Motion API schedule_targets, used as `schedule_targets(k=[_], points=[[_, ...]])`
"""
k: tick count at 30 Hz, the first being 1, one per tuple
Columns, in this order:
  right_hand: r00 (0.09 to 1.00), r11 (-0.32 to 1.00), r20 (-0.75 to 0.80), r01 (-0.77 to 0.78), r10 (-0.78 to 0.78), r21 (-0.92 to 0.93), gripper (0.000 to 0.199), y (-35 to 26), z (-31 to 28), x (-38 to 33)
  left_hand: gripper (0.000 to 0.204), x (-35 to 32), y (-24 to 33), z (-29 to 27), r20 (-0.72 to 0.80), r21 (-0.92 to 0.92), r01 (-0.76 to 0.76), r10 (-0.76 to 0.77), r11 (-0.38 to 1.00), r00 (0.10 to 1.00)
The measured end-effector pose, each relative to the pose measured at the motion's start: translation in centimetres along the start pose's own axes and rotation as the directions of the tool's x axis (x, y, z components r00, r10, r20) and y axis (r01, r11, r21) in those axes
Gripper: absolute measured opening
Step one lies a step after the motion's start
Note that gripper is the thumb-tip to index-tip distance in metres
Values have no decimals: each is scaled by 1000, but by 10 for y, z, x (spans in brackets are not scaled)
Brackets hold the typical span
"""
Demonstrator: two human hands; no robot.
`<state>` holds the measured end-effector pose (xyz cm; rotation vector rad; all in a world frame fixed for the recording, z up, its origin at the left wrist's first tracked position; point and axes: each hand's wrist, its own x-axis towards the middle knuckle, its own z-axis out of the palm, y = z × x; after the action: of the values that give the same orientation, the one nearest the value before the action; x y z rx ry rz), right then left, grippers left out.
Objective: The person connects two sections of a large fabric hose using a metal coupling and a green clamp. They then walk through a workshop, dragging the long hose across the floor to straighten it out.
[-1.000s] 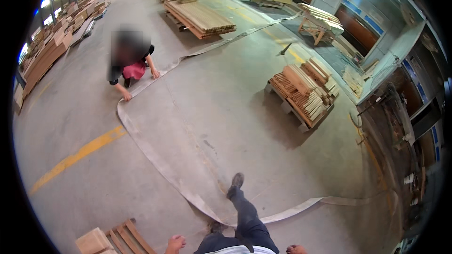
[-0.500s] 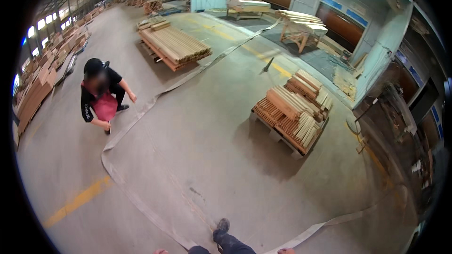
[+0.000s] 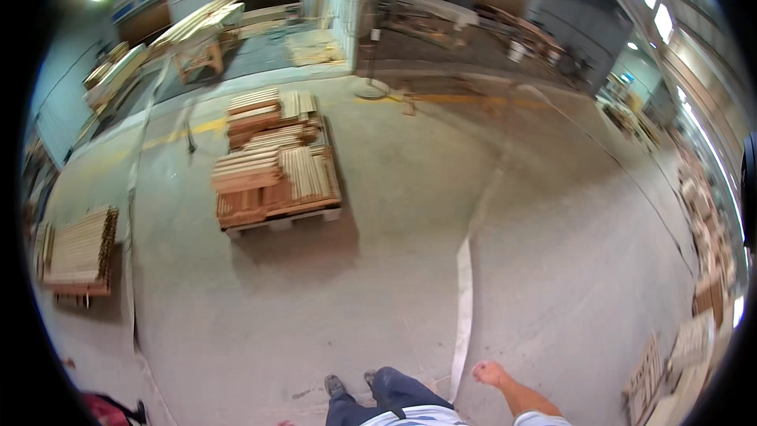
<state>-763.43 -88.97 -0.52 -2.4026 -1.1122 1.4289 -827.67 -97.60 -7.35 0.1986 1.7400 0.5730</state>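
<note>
Dangling my right hand (image 3: 490, 372) near this pale strip (image 3: 464, 292), curled, can't tell how tightly; my left hand (image 3: 285, 424) is mostly cut off, no clue there.

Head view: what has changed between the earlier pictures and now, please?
The view swung right; the co-worker, who let go of the pale strip, now shows only partly at lower left. The person's right hand shows fully beside the strip; the feet now stand side by side. The stacked wood stays put.
</note>
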Motion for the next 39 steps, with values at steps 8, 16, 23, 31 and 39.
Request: schedule_targets(k=[8,16,23,31,39], points=[[985,999,170,33,-26,-36,23,255,137,-74,33,51,265,177,262,455,-289,184,842,947],[997,977,-30,-68,76,204,19,156,81,-2,45,37,349,319,419,793,-400,67,459,906],[966,972,192,-139,175,-189,20,127,-91,64,38,36,406,476,483,670,-523,226,526,846],[992,999,122,21,-17,-30,19,6,-269,239,37,52,466,657,583,536,-730,439,424,683],[973,983,194,145,-122,-111,19,12,-379,316,30,56,457,747,422,314,-743,614,592,667]])
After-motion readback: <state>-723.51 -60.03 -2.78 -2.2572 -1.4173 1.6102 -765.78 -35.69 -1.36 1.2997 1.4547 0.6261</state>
